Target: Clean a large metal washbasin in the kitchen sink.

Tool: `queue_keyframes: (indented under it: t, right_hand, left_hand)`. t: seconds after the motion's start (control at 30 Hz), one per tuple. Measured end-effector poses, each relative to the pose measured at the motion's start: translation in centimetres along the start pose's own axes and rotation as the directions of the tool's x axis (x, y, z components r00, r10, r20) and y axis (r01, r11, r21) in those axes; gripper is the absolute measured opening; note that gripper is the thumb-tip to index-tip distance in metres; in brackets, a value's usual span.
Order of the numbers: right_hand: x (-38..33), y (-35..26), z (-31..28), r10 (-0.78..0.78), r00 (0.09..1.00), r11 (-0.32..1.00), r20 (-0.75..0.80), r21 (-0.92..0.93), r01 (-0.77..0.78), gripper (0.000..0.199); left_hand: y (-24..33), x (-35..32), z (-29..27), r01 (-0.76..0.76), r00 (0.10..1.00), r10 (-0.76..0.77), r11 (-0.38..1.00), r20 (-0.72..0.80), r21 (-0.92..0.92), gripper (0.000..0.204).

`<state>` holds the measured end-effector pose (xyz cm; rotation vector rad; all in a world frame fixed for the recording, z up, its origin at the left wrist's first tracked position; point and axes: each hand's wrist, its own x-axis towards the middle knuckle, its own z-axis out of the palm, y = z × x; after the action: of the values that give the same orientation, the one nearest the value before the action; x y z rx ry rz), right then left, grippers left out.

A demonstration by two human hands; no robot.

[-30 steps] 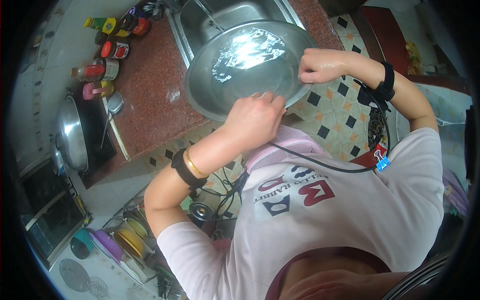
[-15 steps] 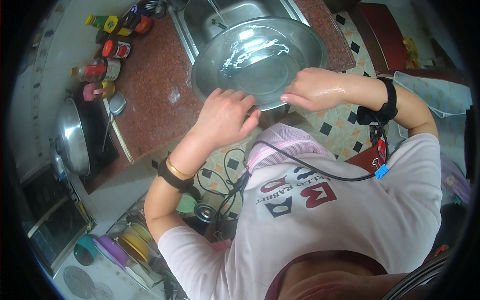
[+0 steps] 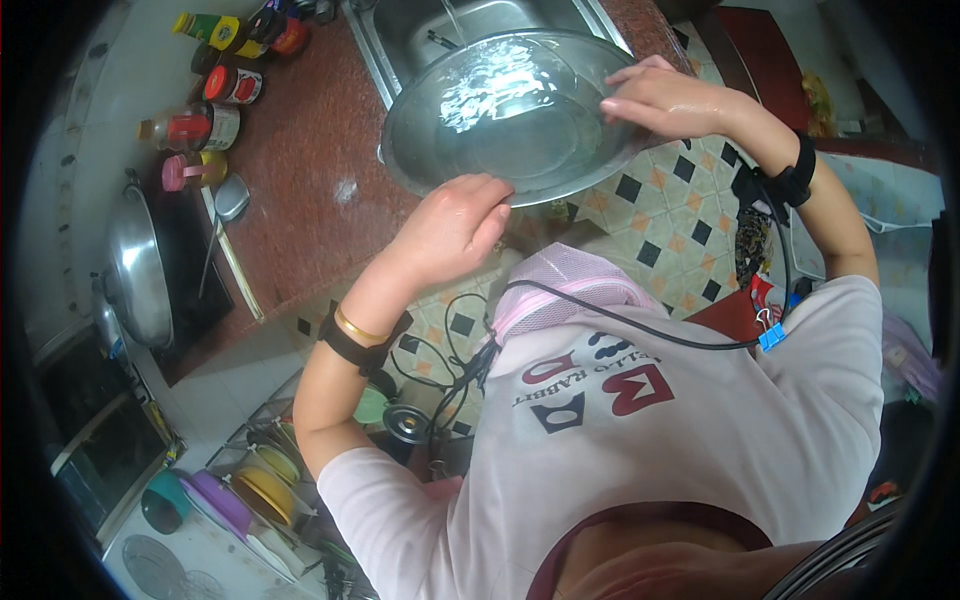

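A large round steel basin (image 3: pixel 520 120) with a little water in it is held over the front edge of the red-brown counter (image 3: pixel 300 170), just in front of the steel sink (image 3: pixel 450 25). My left hand (image 3: pixel 450 230) grips the basin's near rim. My right hand (image 3: pixel 665 100) holds the rim on the right side, fingers laid over the edge. Both wrists wear black bands, the left one also a gold bangle.
Several sauce bottles and jars (image 3: pixel 215 90) stand at the counter's back left. A ladle (image 3: pixel 225 215) lies beside a steel wok (image 3: pixel 135 270) on the stove. Below the counter a rack holds coloured bowls (image 3: pixel 235 495). Patterned tile floor (image 3: pixel 660 215) lies to the right.
The basin was tilted up on edge a second ago; now it lies flatter and closer to the sink. Both hands shifted along its rim, the right hand rising up and right.
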<state>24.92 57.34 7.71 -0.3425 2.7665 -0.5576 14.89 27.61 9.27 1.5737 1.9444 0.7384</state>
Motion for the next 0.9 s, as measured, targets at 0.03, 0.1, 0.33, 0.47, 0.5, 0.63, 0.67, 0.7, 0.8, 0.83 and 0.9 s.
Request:
queue_keyframes:
  t: [0.03, 0.1, 0.33, 0.47, 0.5, 0.63, 0.67, 0.7, 0.8, 0.83, 0.9]
  right_hand:
    - [-0.6, 0.4, -0.1, 0.036, 0.996, 0.997, 0.077, 0.069, -0.041, 0.061]
    - [-1.0, 0.3, -0.4, 0.064, 0.985, 0.987, 0.161, 0.134, -0.086, 0.062]
    - [-0.7, -5.1, -0.3, -0.137, 0.980, 0.973, 0.143, 0.207, 0.105, 0.051]
    - [0.6, -7.5, 0.5, -0.220, 0.972, 0.948, 0.088, 0.252, 0.192, 0.048]
    - [1.0, -8.0, 0.7, -0.242, 0.969, 0.946, 0.050, 0.232, 0.225, 0.047]
    - [2.3, -9.8, 0.0, -0.213, 0.973, 0.960, 0.095, 0.207, 0.190, 0.040]
    - [2.5, -10.1, -0.2, -0.174, 0.972, 0.970, 0.159, 0.196, 0.142, 0.034]
    - [2.4, -10.0, -0.2, -0.177, 0.971, 0.970, 0.161, 0.194, 0.145, 0.034]
    - [2.1, -8.6, -0.7, -0.107, 0.972, 0.964, 0.211, 0.261, 0.049, 0.046]
    - [1.9, -7.4, -1.0, -0.054, 0.979, 0.973, 0.198, 0.233, 0.006, 0.048]
    - [1.0, -4.0, -1.0, 0.021, 0.984, 0.983, 0.175, 0.177, -0.053, 0.052]
  left_hand:
    - [-0.3, -0.3, 0.0, -0.019, 1.000, 0.019, 1.000, -0.006, -0.024, 0.019]
    - [-1.0, -0.8, -0.5, -0.035, 0.999, 0.035, 0.998, -0.015, -0.050, 0.018]
    - [-2.1, -1.4, -2.9, 0.101, 0.985, -0.140, 0.941, 0.098, 0.323, 0.027]
    - [-1.8, -0.4, -1.7, 0.001, 0.995, 0.045, 0.888, -0.087, 0.460, 0.029]
    - [-1.2, 0.3, -1.5, -0.016, 0.997, 0.044, 0.927, -0.065, 0.375, 0.027]
    - [0.5, 1.5, 0.2, 0.036, 0.999, -0.034, 0.986, -0.016, 0.162, 0.019]
    - [0.6, 1.4, 0.4, 0.083, 0.997, -0.083, 0.991, -0.002, 0.103, 0.018]
    - [0.6, 1.2, 0.5, 0.085, 0.996, -0.084, 0.993, -0.017, 0.084, 0.017]
    - [-0.2, 0.6, 1.0, 0.028, 0.995, -0.021, 0.997, -0.099, 0.070, 0.018]
    - [-0.4, 0.4, 0.9, 0.030, 0.995, -0.023, 0.997, -0.102, 0.067, 0.018]
    - [-0.8, -0.2, 0.5, 0.006, 0.994, -0.005, 1.000, -0.107, 0.011, 0.018]
